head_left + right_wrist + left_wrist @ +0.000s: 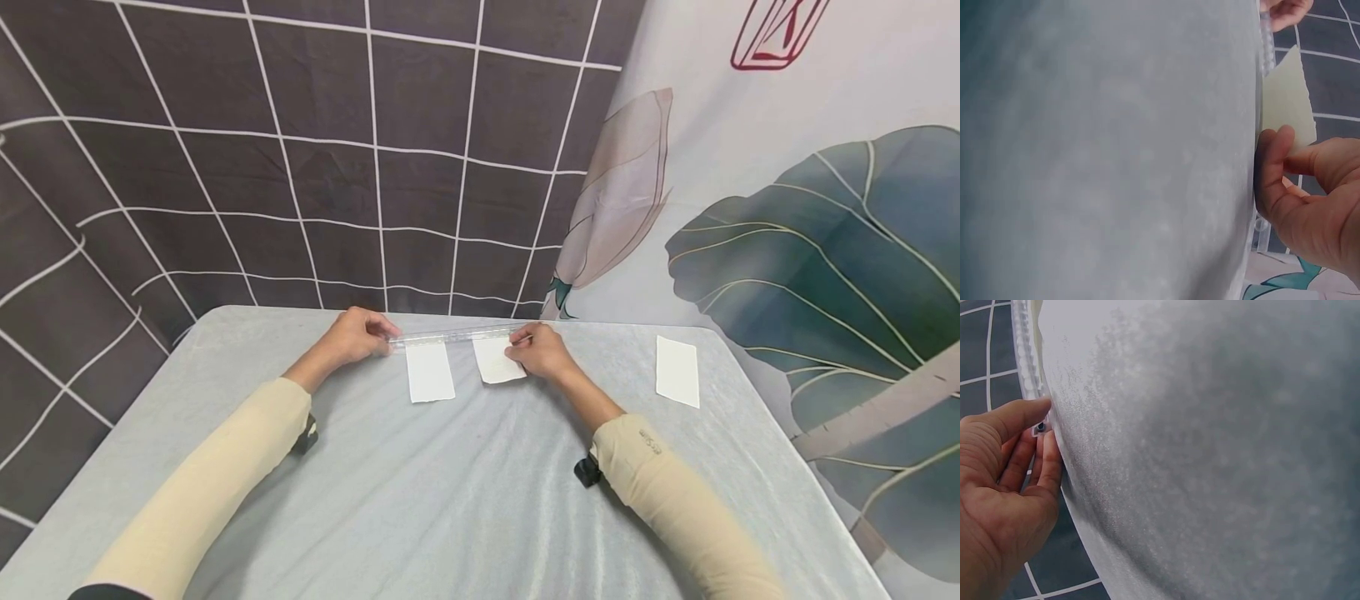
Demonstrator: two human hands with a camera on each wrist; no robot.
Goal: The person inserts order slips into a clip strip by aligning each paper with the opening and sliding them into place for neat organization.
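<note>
Head view: grey-clothed table [465, 500], dark grid backdrop [300, 150] above. At centre, left hand [358, 336] and right hand [542, 351] pinching opposite ends of clear ruler [450, 337] over two paper slips.

Left wrist: fingertips [1044, 456] pinching ruler end.

Right wrist: fingers [1272, 162] curled on slip [1285, 103].

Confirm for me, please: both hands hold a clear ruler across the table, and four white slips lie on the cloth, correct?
Not quite: the head view shows three slips, not four: one by the left hand, one under the right hand, one apart at the right. Both hands do hold the ruler.
</note>
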